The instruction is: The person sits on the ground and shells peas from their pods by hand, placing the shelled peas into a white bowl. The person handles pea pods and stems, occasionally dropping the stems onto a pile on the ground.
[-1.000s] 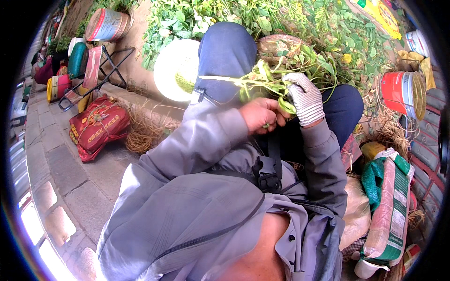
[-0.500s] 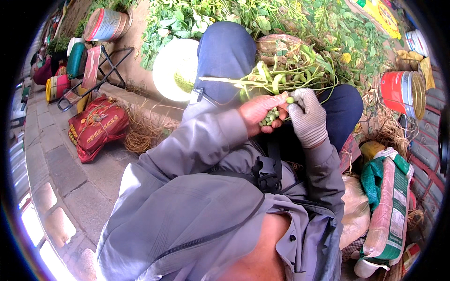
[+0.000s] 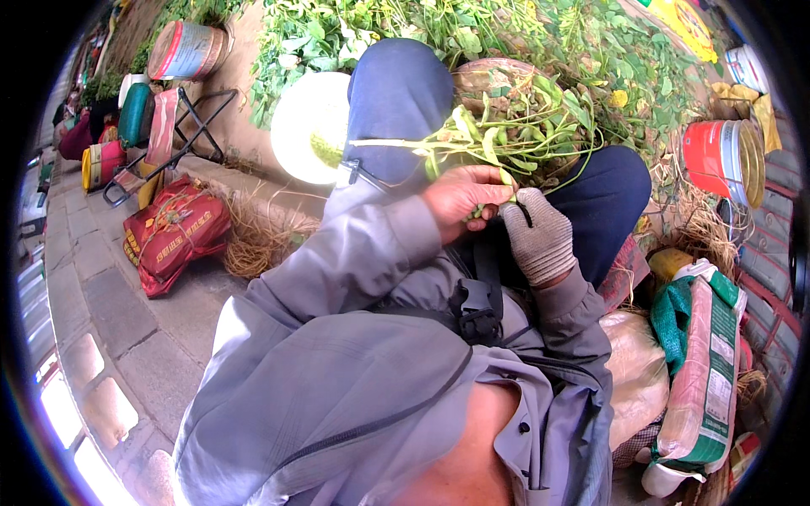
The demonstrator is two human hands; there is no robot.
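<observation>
Across tan ground (image 3: pixel 246 101), leafy plants (image 3: pixel 329 42) heaped; grey paving (image 3: pixel 152 371) left.

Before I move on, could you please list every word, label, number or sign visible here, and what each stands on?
I leave wording uncopied; here is where print shows:
Red bag on the paving: large yellow characters, seen upside down.
Pink-and-green pack at lower right: small print, too small to read.
Bucket at upper left: marks on its pale blue side, too blurred to read.
</observation>
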